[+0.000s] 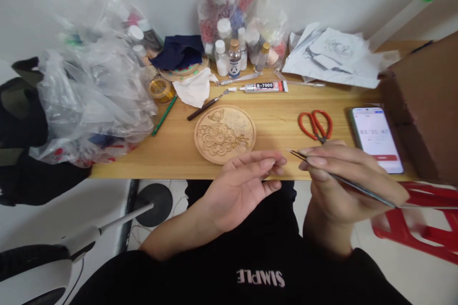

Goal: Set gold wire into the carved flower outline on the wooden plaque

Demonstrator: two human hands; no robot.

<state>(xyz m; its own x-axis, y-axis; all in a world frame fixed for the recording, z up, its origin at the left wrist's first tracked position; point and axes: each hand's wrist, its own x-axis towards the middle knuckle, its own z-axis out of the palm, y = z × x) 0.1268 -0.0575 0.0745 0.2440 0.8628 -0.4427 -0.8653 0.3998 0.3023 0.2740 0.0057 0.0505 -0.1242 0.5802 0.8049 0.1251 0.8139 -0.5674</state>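
My right hand (343,176) is closed around dark, slim tweezers (352,185), their two tips pointing left. Something tiny and pale shows at those tips, too small to name. Just left of the tips is my left hand (243,186), palm turned up, fingers stretched out and slightly bent, with nothing visible in it. Behind my left fingers lies a round wooden board (214,136) with a flower and a butterfly outlined in gold; its near edge is partly covered by that hand. Red-handled scissors or snips (315,125) lie beyond my right hand, their blades partly hidden.
A phone (378,140) with a timer lies at the right beside a cardboard box (425,105). Behind the board are a glue tube (265,86), a dark-handled tool (205,107), small bottles (234,59) and a green pencil (164,116). Plastic bags (96,90) crowd the left.
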